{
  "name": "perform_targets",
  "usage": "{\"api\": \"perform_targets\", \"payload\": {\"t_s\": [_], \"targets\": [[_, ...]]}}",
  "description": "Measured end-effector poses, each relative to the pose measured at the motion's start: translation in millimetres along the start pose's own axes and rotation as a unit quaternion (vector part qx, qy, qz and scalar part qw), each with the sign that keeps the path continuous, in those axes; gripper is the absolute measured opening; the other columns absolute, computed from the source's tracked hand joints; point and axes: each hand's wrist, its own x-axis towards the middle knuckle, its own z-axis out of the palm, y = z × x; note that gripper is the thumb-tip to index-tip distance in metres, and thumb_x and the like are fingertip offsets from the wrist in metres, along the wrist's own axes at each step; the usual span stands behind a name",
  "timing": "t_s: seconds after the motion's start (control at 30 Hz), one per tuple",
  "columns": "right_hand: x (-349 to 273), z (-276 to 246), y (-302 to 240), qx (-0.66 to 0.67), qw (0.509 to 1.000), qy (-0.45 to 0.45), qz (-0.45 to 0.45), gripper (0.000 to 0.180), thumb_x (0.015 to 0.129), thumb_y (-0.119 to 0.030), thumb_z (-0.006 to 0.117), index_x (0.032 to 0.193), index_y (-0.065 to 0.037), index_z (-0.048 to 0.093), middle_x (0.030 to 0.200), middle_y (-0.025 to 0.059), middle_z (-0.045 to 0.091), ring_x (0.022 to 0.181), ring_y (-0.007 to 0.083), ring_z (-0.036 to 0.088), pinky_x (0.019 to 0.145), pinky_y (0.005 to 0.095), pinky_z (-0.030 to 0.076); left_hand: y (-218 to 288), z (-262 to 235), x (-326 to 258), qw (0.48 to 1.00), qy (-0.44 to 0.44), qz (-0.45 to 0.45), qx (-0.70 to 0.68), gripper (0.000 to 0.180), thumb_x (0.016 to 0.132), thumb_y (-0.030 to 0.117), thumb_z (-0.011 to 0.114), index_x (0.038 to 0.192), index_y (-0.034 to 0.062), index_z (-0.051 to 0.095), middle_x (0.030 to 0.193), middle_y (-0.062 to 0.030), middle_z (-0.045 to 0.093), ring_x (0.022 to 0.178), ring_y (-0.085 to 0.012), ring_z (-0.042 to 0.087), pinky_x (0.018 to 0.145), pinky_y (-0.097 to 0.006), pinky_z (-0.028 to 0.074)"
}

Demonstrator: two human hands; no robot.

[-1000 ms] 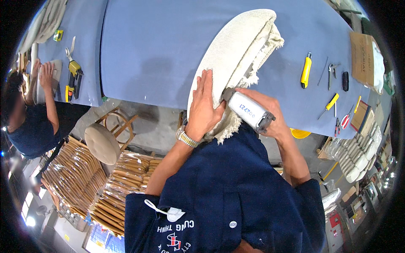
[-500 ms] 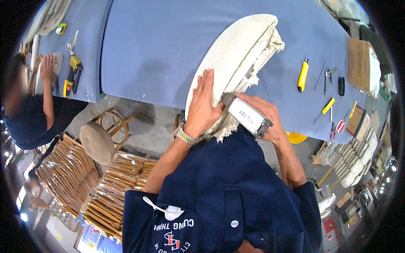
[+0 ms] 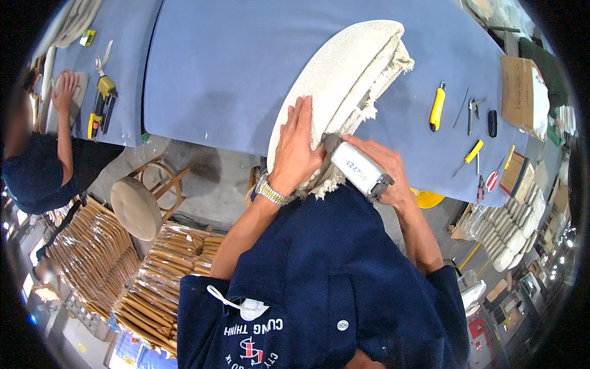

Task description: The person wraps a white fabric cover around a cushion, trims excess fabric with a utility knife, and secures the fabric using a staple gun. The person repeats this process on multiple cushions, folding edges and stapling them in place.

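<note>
A cream upholstered seat cushion (image 3: pixel 344 71) stands tilted on its edge between the blue table and my body, its frayed fabric edge turned to the right. My left hand (image 3: pixel 297 147) grips its near end, the long fingers laid along the pale face and the thumb at the fabric edge. In my right hand (image 3: pixel 390 169) is a silver staple gun (image 3: pixel 358 169), wrapped by my fingers, which are mostly hidden behind it. Its dark nose meets the folded fabric right beside my left thumb. The exact contact point is hidden.
On the blue table (image 3: pixel 227 55) to the right lie a yellow utility knife (image 3: pixel 437 107), a yellow-handled screwdriver (image 3: pixel 472 154), red-handled scissors (image 3: pixel 491 180) and a cardboard box (image 3: pixel 517 92). A co-worker's hand (image 3: pixel 64 92) is at the left. A round stool (image 3: pixel 136 208) stands below.
The view has shifted slightly, moving the table tools a little leftward. Both hands, the staple gun and the cushion keep nearly the same positions. The co-worker's hand has moved slightly.
</note>
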Motion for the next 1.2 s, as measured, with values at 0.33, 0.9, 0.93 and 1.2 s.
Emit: {"api": "perform_targets", "payload": {"t_s": [0.33,0.9,0.93,1.2], "targets": [[22.6,-13.9,-13.1,0.03,0.994,-0.079,0.066,0.069,0.076,-0.015,0.078,0.143,-0.008,0.06,0.136,0.0143,0.068,0.125,0.0347,0.065,0.106,0.0392,0.051,7.8,2.8,-0.9,1.0,-0.004,-0.011,0.019,0.106,0.077,0.003,0.076,0.165,0.0054,0.016,0.166,-0.0328,0.021,0.153,-0.0524,0.021,0.119,-0.069,0.026],[-3.4,30.5,-1.3,0.02,0.997,0.072,0.006,0.065,0.079,-0.017,0.076,0.141,-0.006,0.061,0.124,0.0184,0.071,0.106,0.0345,0.071,0.093,0.039,0.056,-16.4,-13.9,-22.6,0.998,-0.057,-0.007,0.004,0.109,0.082,0.019,0.077,0.164,0.0011,0.009,0.167,-0.0346,0.016,0.156,-0.0479,0.016,0.126,-0.049,0.024],[-5.0,28.9,-4.2,0.021,0.998,0.066,0.015,0.065,0.079,-0.018,0.076,0.141,-0.006,0.061,0.124,0.0181,0.071,0.106,0.0343,0.071,0.092,0.039,0.056,-11.1,-14.7,-24.9,0.998,-0.054,-0.014,0.014,0.107,0.082,0.018,0.076,0.164,0.0005,0.01,0.166,-0.0344,0.018,0.155,-0.0483,0.019,0.126,-0.049,0.027],[-12.5,26.3,3.2,0.055,0.998,0.017,0.003,0.069,0.077,-0.019,0.077,0.143,-0.006,0.06,0.137,0.0158,0.067,0.12,0.0356,0.067,0.104,0.0395,0.052,-3.6,-15.4,-32.2,0.997,-0.048,-0.043,0.043,0.103,0.081,0.012,0.073,0.164,0.0005,0.013,0.166,-0.0317,0.023,0.153,-0.0489,0.027,0.121,-0.051,0.036]]}}
